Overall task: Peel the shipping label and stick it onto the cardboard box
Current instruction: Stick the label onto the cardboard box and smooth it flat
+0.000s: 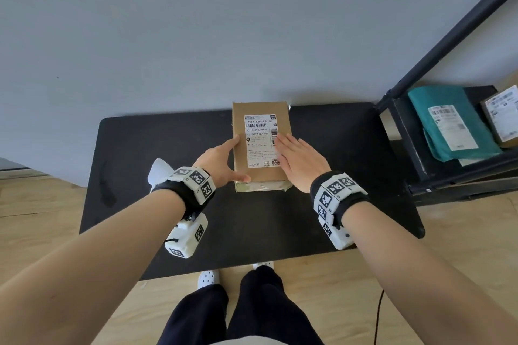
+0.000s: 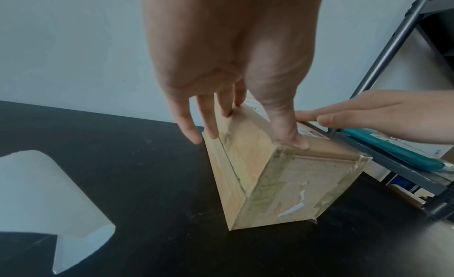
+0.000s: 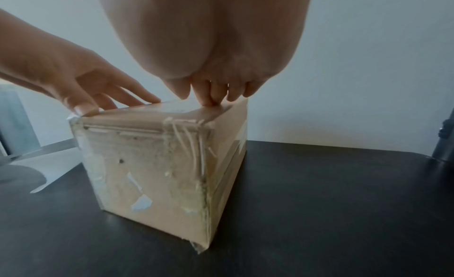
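Observation:
A brown cardboard box (image 1: pixel 262 176) lies on the black table (image 1: pixel 350 190) with the white shipping label (image 1: pixel 259 143) stuck flat on its top face. My right hand (image 1: pixel 298 161) lies flat on the label's right side, fingers straight and pressing down. My left hand (image 1: pixel 220 159) rests against the box's left side, its straight fingers (image 2: pixel 211 116) along the side wall and the thumb on the top near the front left corner. The box's taped front face (image 3: pixel 147 164) shows in the right wrist view.
The peeled white backing paper (image 1: pixel 159 173) lies curled on the table left of the box, behind my left wrist. A dark metal shelf (image 1: pixel 414 154) stands at the right with a teal mailer (image 1: pixel 448 123) and another labelled box (image 1: pixel 501 117) on it.

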A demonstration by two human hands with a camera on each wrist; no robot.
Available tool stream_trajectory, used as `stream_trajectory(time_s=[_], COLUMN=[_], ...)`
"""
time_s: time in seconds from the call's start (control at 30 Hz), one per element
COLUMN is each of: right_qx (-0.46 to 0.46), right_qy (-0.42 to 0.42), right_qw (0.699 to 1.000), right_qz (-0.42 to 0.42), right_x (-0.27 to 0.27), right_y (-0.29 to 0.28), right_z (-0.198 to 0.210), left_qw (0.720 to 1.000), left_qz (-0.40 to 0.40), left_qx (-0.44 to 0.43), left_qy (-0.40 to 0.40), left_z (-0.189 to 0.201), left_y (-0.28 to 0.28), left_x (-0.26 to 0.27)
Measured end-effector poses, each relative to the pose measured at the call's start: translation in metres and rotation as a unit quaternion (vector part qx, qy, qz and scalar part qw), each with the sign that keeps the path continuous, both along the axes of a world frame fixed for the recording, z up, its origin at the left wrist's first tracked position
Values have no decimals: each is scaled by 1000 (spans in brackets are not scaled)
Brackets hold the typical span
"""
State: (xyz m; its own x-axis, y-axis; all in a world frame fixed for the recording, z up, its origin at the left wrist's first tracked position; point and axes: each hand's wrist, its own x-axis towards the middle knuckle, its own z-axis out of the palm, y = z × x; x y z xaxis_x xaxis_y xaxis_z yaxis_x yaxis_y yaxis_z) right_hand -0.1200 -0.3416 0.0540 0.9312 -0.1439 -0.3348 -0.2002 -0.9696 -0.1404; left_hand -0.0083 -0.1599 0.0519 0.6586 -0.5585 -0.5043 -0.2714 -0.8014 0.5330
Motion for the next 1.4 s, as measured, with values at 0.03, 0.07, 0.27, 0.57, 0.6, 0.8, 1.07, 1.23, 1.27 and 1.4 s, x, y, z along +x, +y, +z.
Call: stream_trajectory(time_s=[0.03, 0.07, 0.27, 0.57, 0.6, 0.8, 1.07, 1.23, 1.27, 1.4], right_qx=[-1, -1, 23, 90, 94, 91, 83, 73, 67, 65], right_qy=[3, 7, 12, 50, 50, 50, 68, 46, 42, 32], right_qw=[1000, 1000, 1000, 992, 993, 994, 988, 986, 985, 990], right_qz=[3, 5, -12, 68, 59, 39, 109, 145, 153, 119], right_x=[5, 10, 36, 69, 74, 76, 15, -16, -19, -26], right_y=[-3, -5, -21, 10, 6, 8, 32, 25, 19, 2], right_z=[1, 3, 5, -7, -7, -8, -3, -7, -7, -1], left_qw=[1000, 1000, 999, 999, 999, 999, 999, 1000, 1000, 999], left_qz=[1, 4, 19, 23, 25, 24, 20, 12, 13, 13], left_qx=[-1, -2, -19, -26, -27, -23, -23, -13, -14, -18], left_qy=[2, 4, 29, 32, 34, 34, 23, 14, 17, 25], left_z=[0, 1, 2, 3, 2, 0, 2, 3, 3, 4], left_y=[0, 0, 1, 3, 3, 5, 4, 3, 3, 3], left_x=[0, -1, -2, -4, -4, -4, -5, -4, -5, -5])
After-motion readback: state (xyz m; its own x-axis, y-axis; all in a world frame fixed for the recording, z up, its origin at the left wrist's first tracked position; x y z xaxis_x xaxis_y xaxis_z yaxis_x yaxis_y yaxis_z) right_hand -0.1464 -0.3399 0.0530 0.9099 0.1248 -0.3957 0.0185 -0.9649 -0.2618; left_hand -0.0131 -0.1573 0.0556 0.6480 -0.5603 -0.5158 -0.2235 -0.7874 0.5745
